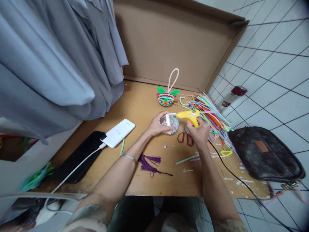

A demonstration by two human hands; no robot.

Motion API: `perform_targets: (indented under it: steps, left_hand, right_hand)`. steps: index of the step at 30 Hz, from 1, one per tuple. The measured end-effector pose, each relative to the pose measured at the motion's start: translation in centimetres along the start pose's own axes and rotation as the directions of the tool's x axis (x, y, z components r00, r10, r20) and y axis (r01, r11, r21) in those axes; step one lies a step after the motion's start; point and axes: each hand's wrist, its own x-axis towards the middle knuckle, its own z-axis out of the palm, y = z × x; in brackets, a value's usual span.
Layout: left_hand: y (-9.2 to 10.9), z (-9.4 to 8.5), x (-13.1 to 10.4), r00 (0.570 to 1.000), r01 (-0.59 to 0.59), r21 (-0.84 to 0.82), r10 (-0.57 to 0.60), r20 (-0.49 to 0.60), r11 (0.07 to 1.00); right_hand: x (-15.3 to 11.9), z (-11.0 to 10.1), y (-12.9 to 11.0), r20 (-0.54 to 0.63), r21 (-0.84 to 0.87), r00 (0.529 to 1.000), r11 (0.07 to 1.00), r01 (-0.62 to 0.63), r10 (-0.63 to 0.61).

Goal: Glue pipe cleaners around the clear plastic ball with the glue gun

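Observation:
Above the middle of the table, my left hand (pixel 157 125) is closed around a clear, rounded ball-like piece (pixel 174 124) with a pale band across it. A yellow glue gun (pixel 189 115) is gripped in my right hand (pixel 200 131), its metal nozzle at the top of the band. Whether the nozzle touches the band, I cannot tell. Just below the glue gun lie red-handled scissors (pixel 185 138), partly hidden by my right hand. Behind the ball-like piece stands a colourful lion-head ornament (pixel 166 97) with green ears and a white loop.
Many coloured pipe cleaners (pixel 210 112) are heaped at the right, beside a patterned bag (pixel 265 153) and a clear bottle (pixel 233 96). Purple tassels (pixel 150 163) lie near the front. A charging white phone (pixel 118 132) is at the left. The glue gun's black cord (pixel 231 174) crosses the right side.

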Motion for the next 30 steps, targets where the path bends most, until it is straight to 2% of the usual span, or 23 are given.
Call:
perform_targets:
  steps: [6,30]
  left_hand:
    - [-0.06,0.01,-0.03,1.000,0.001,0.036,-0.001,-0.001,0.999]
    - [-0.24,0.01,0.00,1.000,-0.013,-0.003,0.013,0.002,1.000]
  right_hand:
    - [-0.08,0.24,0.20,0.026,0.014,0.999,0.999,0.044,-0.044]
    - [0.09,-0.46,0.10,0.028,-0.020,0.997,0.997,0.069,-0.068]
